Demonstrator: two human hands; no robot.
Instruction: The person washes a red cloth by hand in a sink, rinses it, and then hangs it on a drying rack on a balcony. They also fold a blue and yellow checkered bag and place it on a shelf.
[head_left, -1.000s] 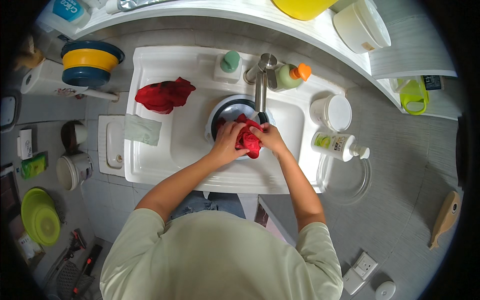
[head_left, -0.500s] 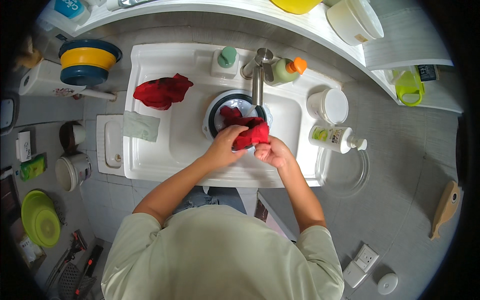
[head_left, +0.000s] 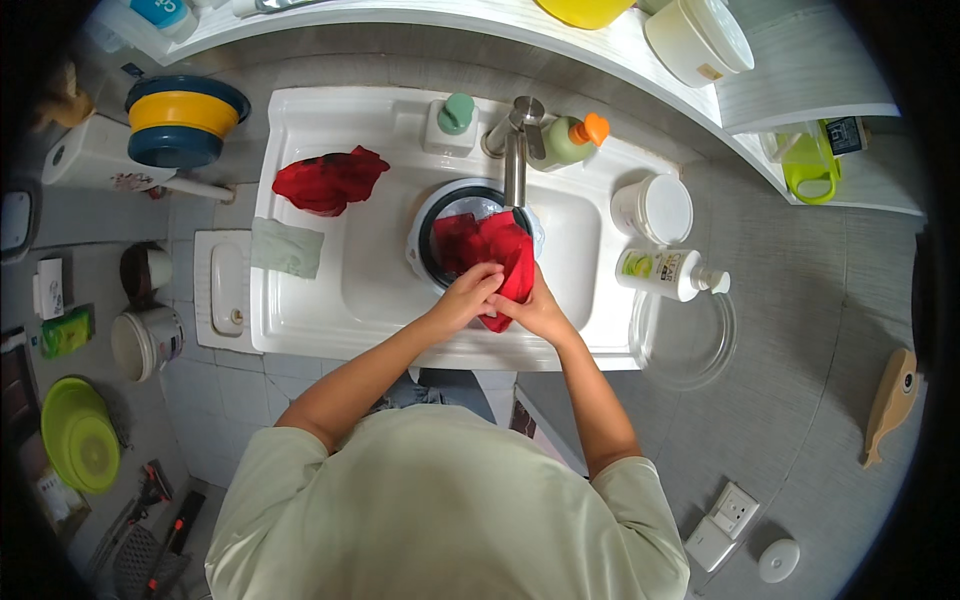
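gripping red cloth [head_left: 517, 258], left hand [head_left: 465, 302] and right hand [head_left: 541, 310] both curled around it, part lying in a basin [head_left: 425, 225]

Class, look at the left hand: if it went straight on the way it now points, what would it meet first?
Most likely the red cloth, which the left hand touches. Beyond that, perhaps the basin at its far right rim, though depth is unclear.
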